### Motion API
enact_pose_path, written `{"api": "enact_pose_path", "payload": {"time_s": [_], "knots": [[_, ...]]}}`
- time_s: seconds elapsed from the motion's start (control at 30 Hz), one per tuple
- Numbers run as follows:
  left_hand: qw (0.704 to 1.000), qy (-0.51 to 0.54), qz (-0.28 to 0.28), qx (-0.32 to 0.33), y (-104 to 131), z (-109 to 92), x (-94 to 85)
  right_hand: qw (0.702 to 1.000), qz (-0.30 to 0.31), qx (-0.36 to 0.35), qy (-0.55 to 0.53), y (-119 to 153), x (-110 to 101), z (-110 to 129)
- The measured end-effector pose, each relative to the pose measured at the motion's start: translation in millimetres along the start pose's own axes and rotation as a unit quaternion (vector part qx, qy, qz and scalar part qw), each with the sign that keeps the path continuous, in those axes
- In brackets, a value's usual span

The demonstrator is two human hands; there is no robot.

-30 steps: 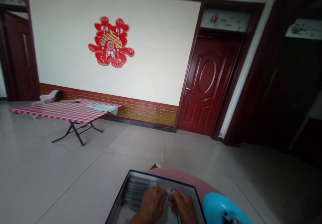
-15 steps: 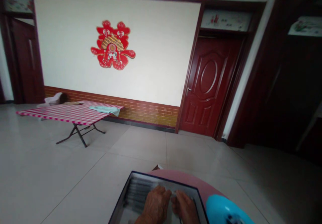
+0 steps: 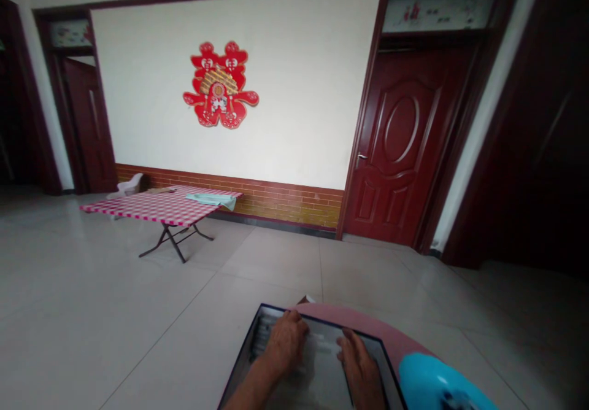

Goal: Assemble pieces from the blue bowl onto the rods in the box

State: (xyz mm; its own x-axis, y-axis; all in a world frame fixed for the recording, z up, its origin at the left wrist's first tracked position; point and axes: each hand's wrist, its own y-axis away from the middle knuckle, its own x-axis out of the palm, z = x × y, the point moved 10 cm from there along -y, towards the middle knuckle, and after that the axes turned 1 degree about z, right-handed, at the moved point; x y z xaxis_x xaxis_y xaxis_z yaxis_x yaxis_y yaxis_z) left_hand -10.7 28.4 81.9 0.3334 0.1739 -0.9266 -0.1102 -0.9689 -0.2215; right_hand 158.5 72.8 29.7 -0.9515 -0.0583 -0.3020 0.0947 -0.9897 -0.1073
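Note:
A shallow dark-rimmed box [image 3: 322,319] with a pale inside lies low in front of me. Several dark, thin stick-like pieces [image 3: 261,336] lie in a row along its left side. Over the box's left half is my left hand [image 3: 288,339], its fingers curled down beside those pieces; whatever is under the fingertips is hidden. My right hand [image 3: 361,361] rests over the right half, fingers slightly apart. A thin dark line, perhaps another stick, runs along that hand's left edge. Between the hands the contents are blurred and pale.
The box sits on a round pink surface [image 3: 368,321]. A bright blue bowl-like container [image 3: 427,373] with dark contents stands at the right. Beyond, a folding table [image 3: 161,207] with a checked cover stands on the tiled floor [image 3: 184,312]. A red door [image 3: 396,146] is at the back right.
My hands were close together, fingertips meeting at a small pale thing. Now they are apart, the left further left over the dark pieces. The view has turned left.

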Motion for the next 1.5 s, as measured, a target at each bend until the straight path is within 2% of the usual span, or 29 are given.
{"api": "enact_pose_path", "payload": {"time_s": [0.1,0.27,0.63,0.8,0.87,0.93,1.03,1.1,1.2,1.27,1.37,1.43,1.5], "knots": [[0.999,-0.014,0.029,0.006,10.0,16.5,-0.2,0.999,0.000,-0.020,0.034,0.0,2.3,3.7],[0.997,-0.046,0.055,-0.005,28.7,32.5,8.4,0.998,0.009,-0.051,0.047,-2.6,9.1,1.8],[0.997,-0.052,0.054,-0.012,31.3,32.7,18.9,0.995,0.013,-0.078,0.062,0.6,13.7,2.2],[0.998,-0.043,0.042,-0.009,32.0,36.4,19.7,0.988,0.028,-0.119,0.096,3.8,12.9,20.0],[0.998,-0.044,0.035,-0.006,32.2,36.3,19.1,0.978,0.063,-0.141,0.143,6.3,15.6,32.1],[0.999,-0.046,0.028,-0.001,32.1,34.5,17.4,0.958,0.134,-0.156,0.198,12.4,23.3,41.4],[0.998,-0.050,0.023,0.008,30.9,30.0,13.8,0.926,0.242,-0.131,0.260,28.5,30.7,40.8],[0.998,-0.052,0.022,0.006,29.5,28.0,10.8,0.912,0.269,-0.099,0.292,39.1,27.2,33.7],[0.999,-0.050,0.020,0.007,26.0,21.6,6.6,0.905,0.269,-0.070,0.322,52.2,18.1,23.2],[0.999,-0.045,0.019,0.020,21.5,12.0,5.7,0.904,0.260,-0.080,0.329,57.9,12.9,22.5],[0.998,-0.046,0.024,0.045,9.6,-6.8,10.6,0.902,0.229,-0.128,0.344,57.3,0.9,34.4],[0.997,-0.045,0.030,0.057,-1.0,-19.4,18.3,0.904,0.194,-0.146,0.352,48.6,-16.8,42.4],[0.997,-0.041,0.024,0.062,-11.0,-29.4,26.4,0.912,0.154,-0.144,0.353,35.0,-44.8,43.9]]}}
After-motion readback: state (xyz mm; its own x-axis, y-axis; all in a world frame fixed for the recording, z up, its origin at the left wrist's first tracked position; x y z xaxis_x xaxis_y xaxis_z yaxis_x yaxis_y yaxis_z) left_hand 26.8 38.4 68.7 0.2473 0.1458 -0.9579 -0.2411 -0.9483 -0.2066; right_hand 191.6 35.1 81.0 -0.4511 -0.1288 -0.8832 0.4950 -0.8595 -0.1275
